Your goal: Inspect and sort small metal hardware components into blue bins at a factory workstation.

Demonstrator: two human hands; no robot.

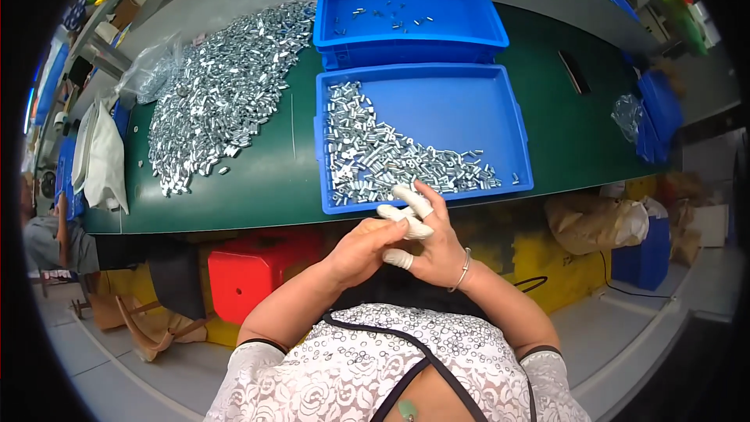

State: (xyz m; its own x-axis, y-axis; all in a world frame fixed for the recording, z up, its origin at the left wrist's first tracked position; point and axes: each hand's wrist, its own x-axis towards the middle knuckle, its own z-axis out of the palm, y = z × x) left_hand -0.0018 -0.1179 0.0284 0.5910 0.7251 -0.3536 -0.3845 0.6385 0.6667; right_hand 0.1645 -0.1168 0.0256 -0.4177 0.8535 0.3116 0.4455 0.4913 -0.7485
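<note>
My left hand (361,250) and my right hand (441,252) meet just in front of the near edge of a shallow blue tray (461,101). White finger cots (416,202) cover the thumb and some fingers of my right hand, whose fingers are spread. The left thumb and fingers close on a covered finger of that hand; which fingers lie underneath is partly hidden. Many small silvery metal sleeves (383,152) lie in the tray, heaped along its left and near sides. Neither hand touches them.
A deeper blue bin (406,51) with a few metal pieces stands behind the tray. A large pile of silvery pieces (226,82) covers the left of the green table (273,180). Clear plastic bags lie at both sides. A red stool (246,277) sits below the table's front edge.
</note>
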